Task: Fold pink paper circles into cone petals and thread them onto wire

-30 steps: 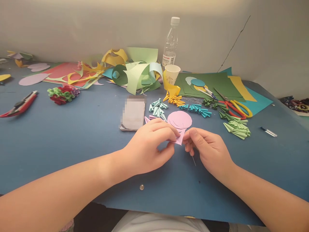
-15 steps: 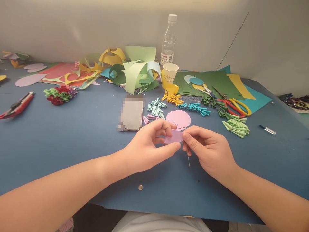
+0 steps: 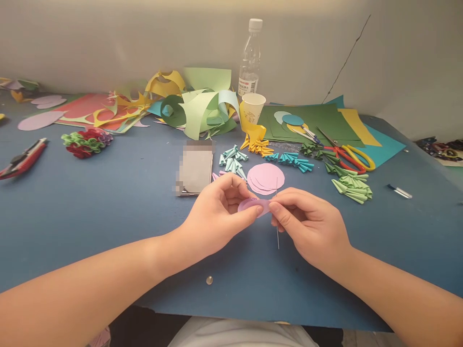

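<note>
A small curved piece of pink paper is pinched between the thumb and fingers of my left hand. My right hand grips the paper's right end between thumb and forefinger. A thin metal needle-like rod stands upright in the same right-hand fingers, its ends sticking out above and below. Just beyond my hands lies a stack of pink paper circles. Rolled paper cones in light blue, teal, yellow and light green are grouped around it.
A phone lies left of the cones. Behind stand a paper cup and a water bottle. Scissors rest on the right, a red utility knife far left. A small bead sits near the front edge.
My left thumb has closed down onto the pink paper, which is now bent into a curve. The rod has swung closer to vertical in my right fingers.
</note>
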Demonstrator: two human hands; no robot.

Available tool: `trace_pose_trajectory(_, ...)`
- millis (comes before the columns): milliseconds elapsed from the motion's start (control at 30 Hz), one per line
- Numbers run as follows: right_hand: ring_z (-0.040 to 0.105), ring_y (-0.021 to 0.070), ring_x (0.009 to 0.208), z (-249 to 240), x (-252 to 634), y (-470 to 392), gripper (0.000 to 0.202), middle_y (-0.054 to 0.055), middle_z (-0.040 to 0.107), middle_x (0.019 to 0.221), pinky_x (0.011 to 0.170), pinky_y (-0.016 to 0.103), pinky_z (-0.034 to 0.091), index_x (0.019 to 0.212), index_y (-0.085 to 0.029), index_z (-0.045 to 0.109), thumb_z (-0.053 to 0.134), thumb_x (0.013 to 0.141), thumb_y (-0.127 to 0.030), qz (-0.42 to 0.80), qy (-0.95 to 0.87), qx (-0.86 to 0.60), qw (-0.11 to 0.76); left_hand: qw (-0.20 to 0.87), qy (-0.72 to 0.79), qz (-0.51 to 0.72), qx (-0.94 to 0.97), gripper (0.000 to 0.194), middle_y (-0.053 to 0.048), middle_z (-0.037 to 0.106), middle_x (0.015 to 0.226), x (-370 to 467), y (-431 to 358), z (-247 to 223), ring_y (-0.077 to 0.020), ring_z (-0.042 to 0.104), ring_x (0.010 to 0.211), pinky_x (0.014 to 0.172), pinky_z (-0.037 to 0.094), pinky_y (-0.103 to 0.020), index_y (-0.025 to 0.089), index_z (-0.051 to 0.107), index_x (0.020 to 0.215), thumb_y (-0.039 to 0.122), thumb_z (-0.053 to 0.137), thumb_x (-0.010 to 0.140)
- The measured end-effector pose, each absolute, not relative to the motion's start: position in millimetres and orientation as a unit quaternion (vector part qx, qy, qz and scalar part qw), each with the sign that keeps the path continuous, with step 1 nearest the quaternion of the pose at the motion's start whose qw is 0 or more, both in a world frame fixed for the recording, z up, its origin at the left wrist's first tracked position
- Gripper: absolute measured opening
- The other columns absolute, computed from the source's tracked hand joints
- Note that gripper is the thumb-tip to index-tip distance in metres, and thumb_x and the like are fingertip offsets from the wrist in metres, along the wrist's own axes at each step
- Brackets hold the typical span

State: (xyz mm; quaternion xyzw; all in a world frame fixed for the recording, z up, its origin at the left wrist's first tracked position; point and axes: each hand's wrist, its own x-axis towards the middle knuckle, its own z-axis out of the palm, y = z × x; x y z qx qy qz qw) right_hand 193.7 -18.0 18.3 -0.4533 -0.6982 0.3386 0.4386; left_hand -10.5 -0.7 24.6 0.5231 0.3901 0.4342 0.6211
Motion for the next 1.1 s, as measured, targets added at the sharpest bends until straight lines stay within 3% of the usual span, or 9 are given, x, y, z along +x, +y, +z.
trace_pose_trajectory(233, 0.066, 0.0129, 0.066, 19.7, 193.4, -18.9, 0.015, 0.000, 0.067, 0.076, 0.059, 0.026, 0.055, 0.087, -0.023, 0.073, 0.066, 0.101, -0.024, 0.324, -0.701, -0.457, 0.442, 0.612, 0.410, 0.445, 0.510, 0.023, -0.002, 0.078, 0.098, -10.9, 0.3, 22.5, -0.0172, 0.077, 0.098, 0.091, 0.062, -0.032, 0.021, 0.065, 0.099, 0.024, 0.084, 0.085)
trace_pose_trajectory(600, 0.068, 0.0152, 0.071, 15.9, 193.6, -16.6, 0.008, 0.002, 0.070, 0.082, 0.063, 0.028, 0.058, 0.091, -0.022, 0.074, 0.070, 0.097, -0.024, 0.319, -0.712, -0.446, 0.438, 0.604, 0.455, 0.395, 0.522, 0.021, -0.001, 0.078, 0.101, -11.8, 0.9, 29.5, -0.0138, 0.072, 0.090, 0.082, 0.059, -0.025, 0.022, 0.079, 0.099, 0.033, 0.087, 0.082)
trace_pose_trajectory(867, 0.062, 0.0130, 0.066, 15.4, 194.1, -16.7, 0.013, 0.001, 0.066, 0.079, 0.059, 0.026, 0.053, 0.090, -0.022, 0.073, 0.066, 0.100, -0.024, 0.381, -0.687, -0.435, 0.440, 0.654, 0.414, 0.368, 0.516, 0.024, 0.004, 0.067, 0.079, -10.4, 0.5, 25.6, -0.0094, 0.061, 0.075, 0.069, 0.049, -0.022, 0.017, 0.070, 0.082, 0.033, 0.088, 0.080)
trace_pose_trajectory(1100, 0.059, 0.0131, 0.067, 14.7, 195.4, -18.3, 0.013, 0.000, 0.062, 0.078, 0.059, 0.026, 0.051, 0.089, -0.021, 0.070, 0.064, 0.101, -0.023, 0.391, -0.689, -0.421, 0.441, 0.660, 0.420, 0.339, 0.523, 0.031, 0.004, 0.060, 0.073, -10.0, -0.8, 23.9, -0.0092, 0.054, 0.070, 0.064, 0.041, -0.022, 0.015, 0.064, 0.079, 0.037, 0.085, 0.082)
